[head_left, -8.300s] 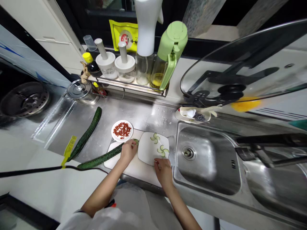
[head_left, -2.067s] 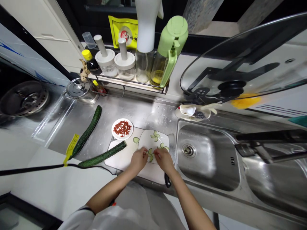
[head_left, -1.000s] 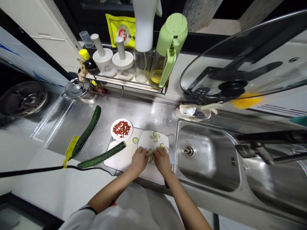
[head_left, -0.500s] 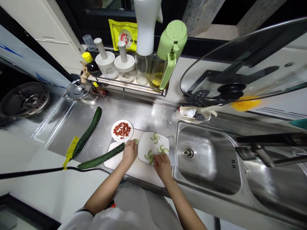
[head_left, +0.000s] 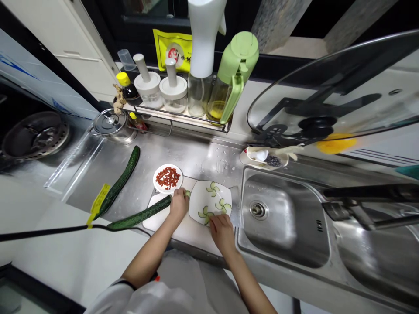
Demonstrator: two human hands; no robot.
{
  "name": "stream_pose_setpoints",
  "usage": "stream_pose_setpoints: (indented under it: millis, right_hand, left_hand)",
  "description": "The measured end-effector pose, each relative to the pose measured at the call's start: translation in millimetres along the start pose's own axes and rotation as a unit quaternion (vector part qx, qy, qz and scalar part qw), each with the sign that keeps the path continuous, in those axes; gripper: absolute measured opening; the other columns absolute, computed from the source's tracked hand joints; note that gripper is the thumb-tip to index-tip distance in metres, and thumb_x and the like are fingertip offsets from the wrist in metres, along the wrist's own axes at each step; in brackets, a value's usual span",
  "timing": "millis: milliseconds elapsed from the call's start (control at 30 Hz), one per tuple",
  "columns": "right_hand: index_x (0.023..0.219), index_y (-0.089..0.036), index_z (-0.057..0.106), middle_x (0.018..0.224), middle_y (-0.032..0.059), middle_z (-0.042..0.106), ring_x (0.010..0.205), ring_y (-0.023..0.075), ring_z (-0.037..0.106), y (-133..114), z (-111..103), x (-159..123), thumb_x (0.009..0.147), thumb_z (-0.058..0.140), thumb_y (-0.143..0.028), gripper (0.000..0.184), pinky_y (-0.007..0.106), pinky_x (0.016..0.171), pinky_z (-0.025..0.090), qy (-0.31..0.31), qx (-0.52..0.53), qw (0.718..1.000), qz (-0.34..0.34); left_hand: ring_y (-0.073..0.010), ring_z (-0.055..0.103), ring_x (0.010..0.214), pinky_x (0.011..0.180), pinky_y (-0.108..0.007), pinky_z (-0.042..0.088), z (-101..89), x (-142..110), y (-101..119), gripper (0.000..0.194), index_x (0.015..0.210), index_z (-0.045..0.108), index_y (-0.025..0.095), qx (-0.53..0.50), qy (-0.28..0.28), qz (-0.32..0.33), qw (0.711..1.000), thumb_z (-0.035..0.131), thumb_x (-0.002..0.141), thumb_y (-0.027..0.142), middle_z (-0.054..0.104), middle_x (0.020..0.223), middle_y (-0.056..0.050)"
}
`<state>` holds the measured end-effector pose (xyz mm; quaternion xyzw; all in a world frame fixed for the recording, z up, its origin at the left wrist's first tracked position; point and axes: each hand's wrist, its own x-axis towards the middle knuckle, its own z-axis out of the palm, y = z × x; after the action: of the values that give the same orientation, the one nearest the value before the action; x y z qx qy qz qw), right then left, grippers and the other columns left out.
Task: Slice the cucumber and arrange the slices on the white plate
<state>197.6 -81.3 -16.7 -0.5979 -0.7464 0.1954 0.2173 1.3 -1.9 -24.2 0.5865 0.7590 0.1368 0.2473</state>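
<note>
Fingers [head_left: 220, 220] curled on both hands, whether they hold anything I can't tell! Cutting board [head_left: 187, 230] beneath the squarish white plate [head_left: 203, 198], long cucumber [head_left: 140, 216] off to the plate's left, left hand [head_left: 179, 206] just beside the plate's left edge, right hand [head_left: 223, 232] over its near rim, cucumber slices [head_left: 214, 191] fanning in pinwheels on the plate.
</note>
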Motion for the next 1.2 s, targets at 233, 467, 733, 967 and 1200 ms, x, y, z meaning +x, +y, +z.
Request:
stream_pose_setpoints:
  millis: [233,467,733,967,1200]
  right_hand:
    - [0.09,-0.019,0.068,0.082,0.0062,0.065,0.084,0.0209,0.053,1,3,2,0.087,0.049,-0.019,0.019,0.034,0.079,0.043,0.005,0.067,0.997,0.028]
    - [0.11,-0.02,0.065,0.106,0.0087,0.067,0.093,0.0209,0.059,-11,4,31,0.082,0.055,-0.035,0.033,0.031,0.071,0.047,-0.008,0.271,0.948,0.17]
    - [0.083,-0.019,0.068,0.08,0.0053,0.067,0.075,0.0183,0.059,-23,-11,45,0.08,0.055,-0.04,0.025,0.027,0.059,0.042,-0.042,0.331,0.918,0.215]
    - [0.083,-0.021,0.069,0.084,0.0048,0.068,0.08,0.0185,0.06,-28,-20,45,0.08,0.056,-0.036,0.021,0.029,0.067,0.043,-0.055,0.31,0.935,0.161]
    - [0.084,-0.021,0.069,0.082,0.0043,0.069,0.078,0.0178,0.059,-17,-16,43,0.08,0.054,-0.034,0.021,0.029,0.068,0.043,-0.08,0.29,0.94,0.163]
  left_hand:
    - [-0.015,0.054,0.068,0.067,-0.025,0.039,-17.1,-9,2,0.009,0.082,0.061,0.019,-0.112,0.002,0.036,0.993,0.052,0.08,0.017,0.061,0.074,-0.003]
    - [-0.0085,0.043,0.055,0.057,-0.022,0.035,-25.4,-28,18,0.02,0.076,0.066,0.016,-0.374,-0.168,-0.034,0.911,0.069,0.067,0.034,0.061,0.07,0.0]
    - [-0.0039,0.035,0.046,0.047,-0.018,0.021,-17.7,-35,22,0.039,0.086,0.063,0.015,-0.528,-0.305,-0.196,0.768,0.071,0.066,0.048,0.045,0.054,0.007]
    - [-0.0047,0.048,0.05,0.047,-0.017,0.026,-12.4,-30,23,0.042,0.089,0.06,0.015,-0.58,-0.37,-0.303,0.66,0.077,0.063,0.044,0.056,0.062,0.003]
    - [-0.005,0.051,0.055,0.053,-0.018,0.032,-12.5,-21,20,0.053,0.1,0.064,0.014,-0.573,-0.325,-0.281,0.698,0.083,0.052,0.025,0.062,0.069,0.0]
